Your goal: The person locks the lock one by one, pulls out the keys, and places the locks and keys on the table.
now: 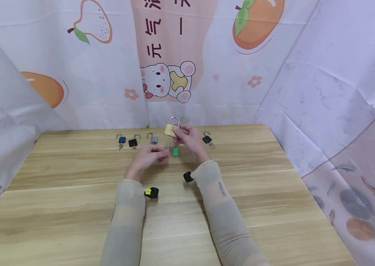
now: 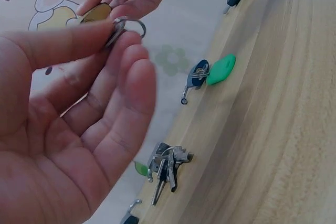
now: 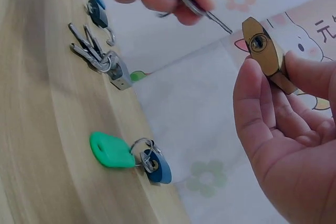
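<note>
My right hand [image 1: 190,140] holds a brass padlock [image 1: 170,130] up over the back of the table, gripped by its body between thumb and fingers. Its shackle points up and looks closed in the head view. In the right wrist view the padlock's keyhole [image 3: 259,42] faces the other hand. My left hand [image 1: 149,156] pinches a small metal key [image 3: 218,22] with a ring on it. The key's tip points at the keyhole, with a small gap between them in that view. Part of the key's head is hidden by the fingers.
Along the back edge lie a blue padlock [image 1: 122,140], a black padlock [image 1: 132,142] and a grey padlock [image 1: 154,140] with keys. A green key tag [image 3: 113,151] hangs from another blue padlock [image 3: 158,168]. Farther right is a dark padlock [image 1: 207,139]. A printed curtain [image 1: 107,85] stands behind.
</note>
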`<state>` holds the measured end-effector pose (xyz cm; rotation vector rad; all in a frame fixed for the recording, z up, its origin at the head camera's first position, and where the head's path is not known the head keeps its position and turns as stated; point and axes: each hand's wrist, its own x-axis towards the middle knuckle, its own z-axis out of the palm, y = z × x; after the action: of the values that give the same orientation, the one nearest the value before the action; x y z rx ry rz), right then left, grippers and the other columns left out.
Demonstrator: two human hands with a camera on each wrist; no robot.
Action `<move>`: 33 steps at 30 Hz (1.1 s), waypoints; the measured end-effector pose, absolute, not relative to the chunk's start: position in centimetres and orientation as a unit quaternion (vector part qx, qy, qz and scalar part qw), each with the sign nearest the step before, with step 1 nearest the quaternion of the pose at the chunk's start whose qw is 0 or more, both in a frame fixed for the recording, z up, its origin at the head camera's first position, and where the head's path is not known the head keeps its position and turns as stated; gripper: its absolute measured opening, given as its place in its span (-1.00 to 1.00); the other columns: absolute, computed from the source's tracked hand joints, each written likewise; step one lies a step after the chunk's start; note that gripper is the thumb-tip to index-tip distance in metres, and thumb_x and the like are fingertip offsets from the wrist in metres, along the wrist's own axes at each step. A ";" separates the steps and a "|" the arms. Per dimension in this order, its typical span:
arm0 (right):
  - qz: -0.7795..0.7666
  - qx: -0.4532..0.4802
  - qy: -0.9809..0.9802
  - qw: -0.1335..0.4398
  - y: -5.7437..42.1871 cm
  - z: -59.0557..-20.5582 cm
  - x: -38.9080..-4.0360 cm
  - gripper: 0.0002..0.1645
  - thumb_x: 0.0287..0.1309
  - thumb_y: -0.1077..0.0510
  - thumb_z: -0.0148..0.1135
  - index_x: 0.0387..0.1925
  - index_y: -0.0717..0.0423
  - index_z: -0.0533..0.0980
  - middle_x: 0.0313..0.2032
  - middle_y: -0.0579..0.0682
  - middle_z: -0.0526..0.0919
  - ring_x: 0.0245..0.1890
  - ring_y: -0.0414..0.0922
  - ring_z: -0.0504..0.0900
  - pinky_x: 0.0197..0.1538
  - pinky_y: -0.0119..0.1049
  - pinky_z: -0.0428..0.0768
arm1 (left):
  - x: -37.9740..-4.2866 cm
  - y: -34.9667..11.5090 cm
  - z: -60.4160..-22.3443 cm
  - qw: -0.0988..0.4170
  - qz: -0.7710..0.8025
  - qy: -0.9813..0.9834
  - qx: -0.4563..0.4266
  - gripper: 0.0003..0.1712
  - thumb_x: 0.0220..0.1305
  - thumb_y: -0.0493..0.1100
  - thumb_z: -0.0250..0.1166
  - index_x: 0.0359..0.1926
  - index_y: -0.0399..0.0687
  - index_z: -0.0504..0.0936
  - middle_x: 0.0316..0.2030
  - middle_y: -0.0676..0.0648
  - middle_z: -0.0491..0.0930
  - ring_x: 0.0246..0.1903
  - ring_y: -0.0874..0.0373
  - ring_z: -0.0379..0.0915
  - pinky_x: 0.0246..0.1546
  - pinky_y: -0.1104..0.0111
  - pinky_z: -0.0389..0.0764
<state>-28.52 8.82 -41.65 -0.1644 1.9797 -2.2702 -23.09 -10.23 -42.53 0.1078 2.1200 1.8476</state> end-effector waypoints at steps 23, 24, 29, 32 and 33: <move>-0.685 -0.101 0.713 0.111 7.7 -42.8 -28.3 -0.61 0.37 0.22 0.29 0.14 0.34 0.55 -0.09 0.20 0.74 -0.23 0.19 0.70 -0.09 -0.13 0.73 | -21.4 -12.6 -43.3 0.254 0.547 0.798 0.010 -0.77 0.39 -0.25 0.32 -0.16 -0.41 0.73 -0.42 -0.16 0.69 -0.58 0.22 0.52 -0.45 0.39 0.69; -0.681 -0.100 0.716 0.115 7.7 -42.9 -28.3 -0.61 0.37 0.21 0.29 0.14 0.34 0.55 -0.10 0.20 0.74 -0.21 0.23 0.69 -0.07 -0.09 0.73 | -21.4 -12.4 -43.3 0.255 0.544 0.799 0.010 -0.77 0.38 -0.25 0.32 -0.16 -0.41 0.73 -0.42 -0.16 0.69 -0.58 0.21 0.52 -0.44 0.39 0.70; -0.667 -0.092 0.727 0.132 7.7 -43.2 -28.3 -0.60 0.39 0.20 0.28 0.15 0.35 0.54 -0.09 0.23 0.73 -0.10 0.36 0.65 0.02 0.06 0.68 | -21.3 -11.7 -43.6 0.242 0.532 0.811 0.009 -0.83 0.34 -0.29 0.34 -0.22 -0.39 0.75 -0.44 -0.16 0.69 -0.57 0.20 0.53 -0.44 0.37 0.71; -0.656 -0.100 0.735 0.136 7.6 -43.3 -28.4 -0.58 0.40 0.19 0.27 0.16 0.37 0.52 -0.07 0.24 0.73 -0.08 0.39 0.64 0.01 0.05 0.69 | -21.3 -11.3 -43.7 0.228 0.514 0.827 0.008 -0.84 0.33 -0.28 0.36 -0.29 -0.34 0.76 -0.47 -0.13 0.69 -0.58 0.19 0.51 -0.47 0.39 0.69; -0.652 -0.104 0.739 0.137 7.6 -43.3 -28.4 -0.58 0.40 0.18 0.27 0.16 0.37 0.52 -0.07 0.24 0.73 -0.08 0.40 0.64 0.00 0.05 0.69 | -21.3 -11.2 -43.7 0.224 0.508 0.832 0.007 -0.84 0.33 -0.27 0.36 -0.31 -0.33 0.76 -0.48 -0.12 0.69 -0.58 0.19 0.51 -0.48 0.39 0.68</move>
<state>-28.41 7.58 -43.34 -0.3001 2.1380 -1.8873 -21.28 -11.23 -43.73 0.0204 2.2956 1.4013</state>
